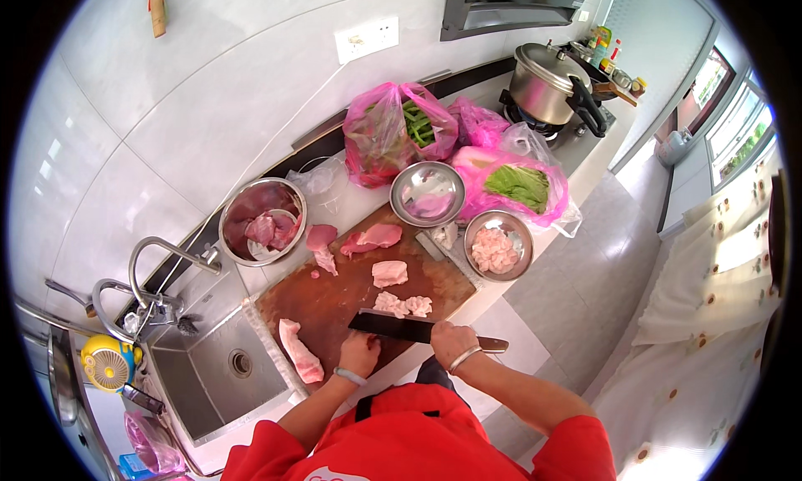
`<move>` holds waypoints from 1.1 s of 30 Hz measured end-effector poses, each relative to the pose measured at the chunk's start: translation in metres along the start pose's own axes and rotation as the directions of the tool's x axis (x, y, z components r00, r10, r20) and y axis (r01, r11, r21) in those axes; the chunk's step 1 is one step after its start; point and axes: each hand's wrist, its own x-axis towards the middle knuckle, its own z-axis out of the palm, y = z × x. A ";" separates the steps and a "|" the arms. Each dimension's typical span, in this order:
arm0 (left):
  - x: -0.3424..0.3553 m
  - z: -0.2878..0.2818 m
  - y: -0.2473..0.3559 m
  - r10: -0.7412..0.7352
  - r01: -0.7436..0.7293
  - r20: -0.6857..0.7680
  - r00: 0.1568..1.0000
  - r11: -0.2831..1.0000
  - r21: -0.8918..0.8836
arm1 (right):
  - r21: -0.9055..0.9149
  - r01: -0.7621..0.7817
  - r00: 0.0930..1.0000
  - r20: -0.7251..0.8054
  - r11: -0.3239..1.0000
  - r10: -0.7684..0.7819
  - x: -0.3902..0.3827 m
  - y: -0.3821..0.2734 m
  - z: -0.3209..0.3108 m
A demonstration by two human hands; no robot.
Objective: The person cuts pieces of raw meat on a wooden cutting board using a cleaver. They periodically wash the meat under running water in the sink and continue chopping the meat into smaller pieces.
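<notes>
Right hand (455, 345) is wrapped round a cleaver (393, 325); left hand (359, 352) is curled nearby, grip unclear; diced meat (403, 305) is spread beyond.

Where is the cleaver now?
In the head view, the cleaver is below centre, held in the right hand, beside the left hand and chopped meat.

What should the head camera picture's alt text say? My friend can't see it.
Someone in a red shirt grips a dark-bladed cleaver in the right hand, left hand close to it, at the near edge of a brown cutting board holding raw meat. Left of the board is a metal sink; right, a bowl of chopped meat; farther back, a silver pot.
</notes>
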 end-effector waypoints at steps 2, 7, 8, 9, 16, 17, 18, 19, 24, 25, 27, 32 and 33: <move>0.006 -0.005 -0.005 -0.036 0.026 -0.214 0.976 0.998 -0.049 | -0.020 -0.002 1.000 -0.031 1.000 0.002 -0.002 0.005 -0.001; 0.053 -0.051 0.002 -0.137 0.107 -0.078 0.987 0.947 -0.304 | -0.119 0.051 0.992 -0.109 0.992 -0.064 -0.006 0.012 0.001; 0.062 -0.056 0.023 0.007 0.009 0.053 0.999 0.959 -0.283 | -0.111 0.046 0.994 -0.096 0.993 -0.057 -0.005 0.011 0.000; 0.068 -0.053 0.044 0.146 -0.093 0.181 0.973 0.957 -0.274 | -0.105 0.044 0.995 -0.084 0.993 -0.053 -0.004 0.009 -0.002; 0.106 -0.007 0.012 0.243 -0.243 0.490 0.837 0.968 -0.065 | -0.061 0.071 0.995 -0.063 0.996 -0.075 -0.013 0.007 -0.013; 0.107 -0.008 0.006 0.203 -0.170 0.452 0.869 0.979 -0.112 | 0.013 0.008 1.000 0.000 1.000 -0.008 -0.018 0.011 -0.013; 0.107 -0.009 0.004 0.161 -0.101 0.417 0.894 0.981 -0.164 | 0.083 -0.065 0.996 0.070 0.994 0.060 -0.026 0.017 -0.012; 0.106 -0.013 0.001 0.111 -0.029 0.381 0.918 0.976 -0.215 | 0.148 -0.136 0.983 0.141 0.980 0.115 -0.031 0.023 -0.011; 0.090 -0.011 0.006 0.215 -0.233 0.444 0.870 0.972 -0.015 | 0.237 -0.503 0.844 0.342 0.831 0.413 -0.045 0.035 -0.001; 0.089 -0.013 0.014 0.190 -0.220 0.493 0.849 0.975 0.003 | 0.248 -0.547 0.819 0.357 0.800 0.449 -0.044 0.033 -0.004; 0.087 -0.011 0.025 0.157 -0.208 0.543 0.825 0.978 0.032 | 0.247 -0.583 0.805 0.307 0.774 0.508 -0.040 0.032 0.019; 0.074 -0.005 0.028 0.163 -0.253 0.519 0.839 0.961 0.109 | 0.304 -0.606 0.789 0.349 0.735 0.506 -0.029 0.006 0.031; 0.069 -0.006 0.026 0.161 -0.230 0.511 0.845 0.970 0.075 | 0.313 -0.580 0.804 0.372 0.752 0.465 -0.027 0.000 0.029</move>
